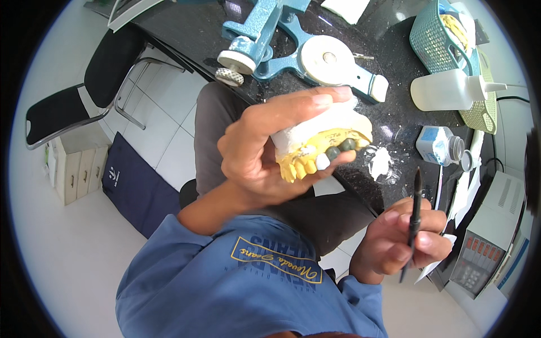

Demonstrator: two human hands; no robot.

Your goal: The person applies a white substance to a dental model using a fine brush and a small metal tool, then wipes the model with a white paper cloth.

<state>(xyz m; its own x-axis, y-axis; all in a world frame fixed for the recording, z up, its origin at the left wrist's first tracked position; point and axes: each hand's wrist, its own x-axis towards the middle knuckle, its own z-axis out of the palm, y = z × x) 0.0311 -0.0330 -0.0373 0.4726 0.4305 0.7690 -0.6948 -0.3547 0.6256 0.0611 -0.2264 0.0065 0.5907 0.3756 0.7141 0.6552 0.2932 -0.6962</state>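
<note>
Tabletop (186,28): black, speckled.
Articulator (293,50): blue, lying flat.
Squeeze bottle (445,90): white, on its side.
Basket (431,36): teal.
Chair (84,90): black.

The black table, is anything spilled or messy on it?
Yes. A small smear of white paste or powder lies on the black table, beside the yellow tooth model in the left hand. A little white jar lies tipped nearby, open.
</note>
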